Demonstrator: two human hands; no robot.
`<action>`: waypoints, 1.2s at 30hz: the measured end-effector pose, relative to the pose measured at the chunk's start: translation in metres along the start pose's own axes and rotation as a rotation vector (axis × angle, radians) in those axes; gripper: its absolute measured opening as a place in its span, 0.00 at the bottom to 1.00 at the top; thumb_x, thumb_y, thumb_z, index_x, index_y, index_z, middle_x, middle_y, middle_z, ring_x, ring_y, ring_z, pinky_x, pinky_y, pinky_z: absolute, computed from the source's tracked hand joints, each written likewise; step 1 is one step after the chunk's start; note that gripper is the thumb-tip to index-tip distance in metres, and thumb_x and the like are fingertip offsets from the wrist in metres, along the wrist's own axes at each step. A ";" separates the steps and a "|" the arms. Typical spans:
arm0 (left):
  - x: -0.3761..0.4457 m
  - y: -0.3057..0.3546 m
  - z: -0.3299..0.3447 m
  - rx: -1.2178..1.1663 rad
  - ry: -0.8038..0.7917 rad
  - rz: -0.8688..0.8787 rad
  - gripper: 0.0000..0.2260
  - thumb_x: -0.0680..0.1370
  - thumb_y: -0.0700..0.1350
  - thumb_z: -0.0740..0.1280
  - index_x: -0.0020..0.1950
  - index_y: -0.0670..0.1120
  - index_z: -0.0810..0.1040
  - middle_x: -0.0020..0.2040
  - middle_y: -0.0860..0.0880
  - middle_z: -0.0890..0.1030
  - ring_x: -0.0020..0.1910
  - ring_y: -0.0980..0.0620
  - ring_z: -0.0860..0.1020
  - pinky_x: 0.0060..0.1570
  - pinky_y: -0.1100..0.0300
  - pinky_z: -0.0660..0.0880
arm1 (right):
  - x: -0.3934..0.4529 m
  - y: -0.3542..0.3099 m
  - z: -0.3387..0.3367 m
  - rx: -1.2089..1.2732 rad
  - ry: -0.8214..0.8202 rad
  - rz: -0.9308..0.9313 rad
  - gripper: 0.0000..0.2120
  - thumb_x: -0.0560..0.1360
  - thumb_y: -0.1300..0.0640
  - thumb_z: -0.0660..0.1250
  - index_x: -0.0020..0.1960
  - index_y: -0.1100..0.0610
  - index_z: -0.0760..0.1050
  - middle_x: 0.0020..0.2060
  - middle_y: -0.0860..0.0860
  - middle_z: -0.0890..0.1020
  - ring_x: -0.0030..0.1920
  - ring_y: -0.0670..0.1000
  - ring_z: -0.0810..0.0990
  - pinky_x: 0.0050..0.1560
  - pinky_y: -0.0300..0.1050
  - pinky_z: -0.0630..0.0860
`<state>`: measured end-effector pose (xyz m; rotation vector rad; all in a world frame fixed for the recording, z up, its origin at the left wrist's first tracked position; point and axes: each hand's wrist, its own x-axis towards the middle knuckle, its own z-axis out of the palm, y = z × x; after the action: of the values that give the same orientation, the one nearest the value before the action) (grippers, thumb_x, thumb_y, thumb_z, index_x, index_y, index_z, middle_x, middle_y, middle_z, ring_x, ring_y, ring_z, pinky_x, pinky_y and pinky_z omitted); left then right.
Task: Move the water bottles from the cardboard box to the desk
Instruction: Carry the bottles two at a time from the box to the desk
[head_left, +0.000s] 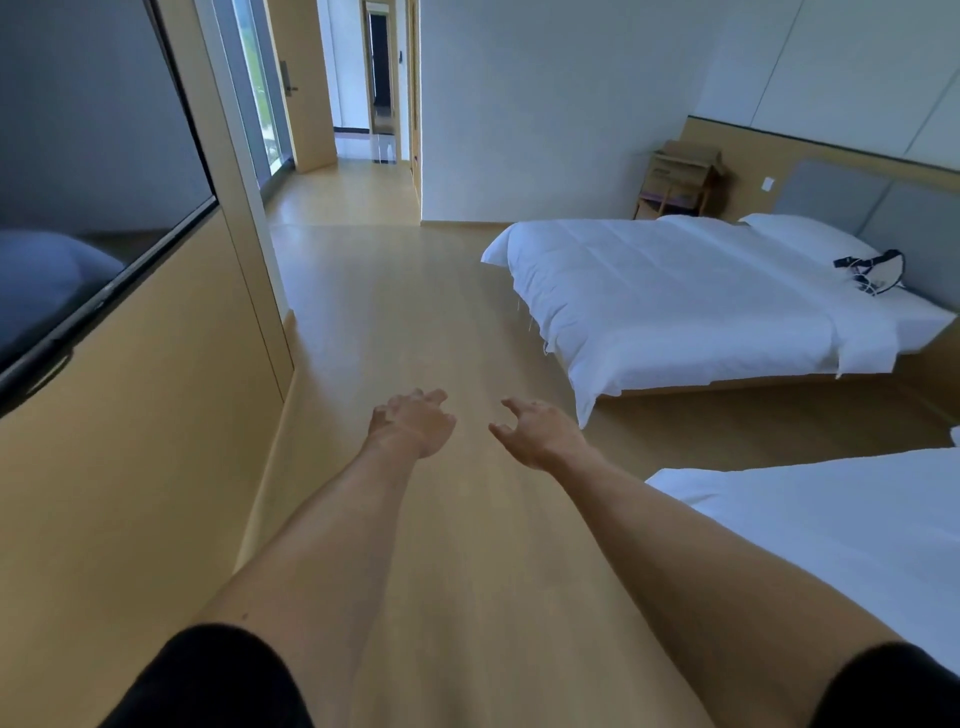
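Note:
Both my arms reach forward over the wooden floor. My left hand (413, 423) hangs empty with loosely curled fingers. My right hand (535, 428) is also empty, fingers relaxed and spread. A cardboard box (685, 158) sits on a small wooden nightstand (670, 195) in the far corner beside the bed's head. No water bottles can be made out, and no desk is in view.
A white bed (691, 301) stands to the right, with a dark-and-white strap-like item (872, 273) by the pillow. A second white bed (831, 525) lies at the near right. A wall-mounted TV (83, 208) is at left. A hallway (363, 171) opens ahead.

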<state>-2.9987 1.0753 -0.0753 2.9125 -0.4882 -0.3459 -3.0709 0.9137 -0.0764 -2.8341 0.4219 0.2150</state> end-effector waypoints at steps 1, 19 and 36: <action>0.016 0.002 -0.001 -0.001 -0.003 0.003 0.23 0.84 0.54 0.54 0.80 0.54 0.61 0.78 0.46 0.65 0.75 0.42 0.67 0.73 0.48 0.64 | 0.015 0.002 -0.001 0.003 -0.002 0.005 0.28 0.83 0.40 0.54 0.79 0.50 0.61 0.73 0.57 0.70 0.73 0.57 0.68 0.73 0.54 0.65; 0.346 0.067 -0.070 0.013 0.035 -0.078 0.22 0.84 0.54 0.55 0.78 0.53 0.65 0.77 0.46 0.68 0.74 0.43 0.68 0.72 0.50 0.64 | 0.367 0.072 -0.081 -0.015 -0.049 -0.033 0.28 0.83 0.39 0.52 0.79 0.50 0.60 0.76 0.56 0.68 0.75 0.55 0.66 0.73 0.53 0.63; 0.645 0.060 -0.114 -0.024 0.007 -0.046 0.22 0.84 0.55 0.54 0.79 0.54 0.64 0.78 0.46 0.66 0.75 0.44 0.66 0.74 0.48 0.61 | 0.672 0.074 -0.122 -0.003 -0.019 0.004 0.29 0.81 0.38 0.54 0.79 0.48 0.62 0.76 0.54 0.68 0.75 0.56 0.66 0.73 0.57 0.64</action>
<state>-2.3947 0.8149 -0.0820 2.9045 -0.4137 -0.3450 -2.4439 0.6330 -0.1012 -2.8324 0.4232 0.2436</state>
